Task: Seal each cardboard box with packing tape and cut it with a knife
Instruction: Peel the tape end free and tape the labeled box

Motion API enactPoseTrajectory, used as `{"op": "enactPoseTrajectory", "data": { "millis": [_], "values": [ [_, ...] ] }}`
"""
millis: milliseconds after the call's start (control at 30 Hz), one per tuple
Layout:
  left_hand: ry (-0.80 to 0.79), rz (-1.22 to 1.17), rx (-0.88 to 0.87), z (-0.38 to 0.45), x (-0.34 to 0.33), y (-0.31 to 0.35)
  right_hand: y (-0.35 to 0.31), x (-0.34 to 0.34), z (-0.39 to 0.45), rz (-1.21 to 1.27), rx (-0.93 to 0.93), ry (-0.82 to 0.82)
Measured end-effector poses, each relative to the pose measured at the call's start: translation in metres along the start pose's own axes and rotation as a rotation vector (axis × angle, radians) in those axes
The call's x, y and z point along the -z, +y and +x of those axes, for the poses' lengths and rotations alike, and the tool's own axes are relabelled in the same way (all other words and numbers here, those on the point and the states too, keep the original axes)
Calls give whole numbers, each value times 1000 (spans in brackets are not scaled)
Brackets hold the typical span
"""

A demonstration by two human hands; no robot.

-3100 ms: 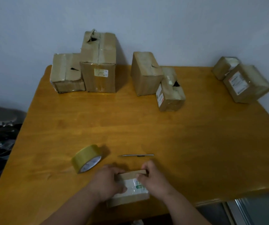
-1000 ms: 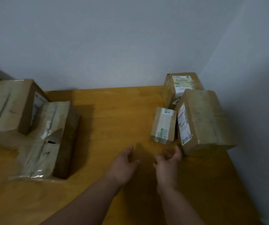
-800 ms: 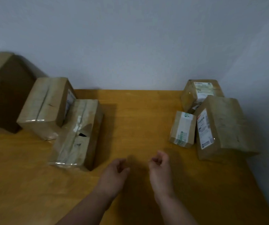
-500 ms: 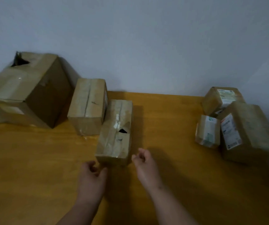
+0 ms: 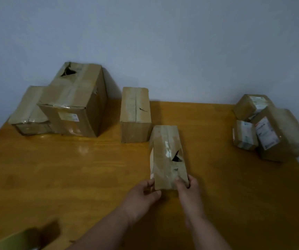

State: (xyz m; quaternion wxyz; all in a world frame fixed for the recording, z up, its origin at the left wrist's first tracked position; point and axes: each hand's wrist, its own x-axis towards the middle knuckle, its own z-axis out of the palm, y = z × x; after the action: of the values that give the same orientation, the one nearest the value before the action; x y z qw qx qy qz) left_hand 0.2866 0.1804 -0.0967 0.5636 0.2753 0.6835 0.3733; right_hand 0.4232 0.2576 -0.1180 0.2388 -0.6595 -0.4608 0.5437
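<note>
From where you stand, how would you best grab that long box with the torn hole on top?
Probably by its near end, one hand on each long side, as the left hand and right hand do now. The narrow box points toward you, and its torn top looks weak.

Two bare forearms, no sleeves, hands without rings or gloves

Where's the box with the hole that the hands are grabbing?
The torn box lies mid-table, just right of centre, its near end held by both hands, just in front of a taller box.
</note>
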Motion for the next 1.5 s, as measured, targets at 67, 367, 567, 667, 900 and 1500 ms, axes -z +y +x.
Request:
{"op": "enactPoseTrajectory", "data": {
  "millis": [67, 367, 567, 667, 900, 1500],
  "values": [
    [-27, -1, 17, -16, -4, -4, 7, 6, -15, -19, 13, -8],
    [-50, -9, 11, -91, -18, -38, 50, 13, -69, -343, 69, -31],
    [-45, -73, 9, -136, -28, -64, 71, 22, -99, -402, 135, -112],
    [-56, -91, 17, -154, -20, -71, 70, 20, -112, -463, 204, -152],
    [197, 44, -113, -160, 35, -73, 33, -11, -128, -598, 430, -359],
    [349, 1177, -178, -57, 223, -67, -14, -138, -84, -1059, 546, -381]
  ]
}}
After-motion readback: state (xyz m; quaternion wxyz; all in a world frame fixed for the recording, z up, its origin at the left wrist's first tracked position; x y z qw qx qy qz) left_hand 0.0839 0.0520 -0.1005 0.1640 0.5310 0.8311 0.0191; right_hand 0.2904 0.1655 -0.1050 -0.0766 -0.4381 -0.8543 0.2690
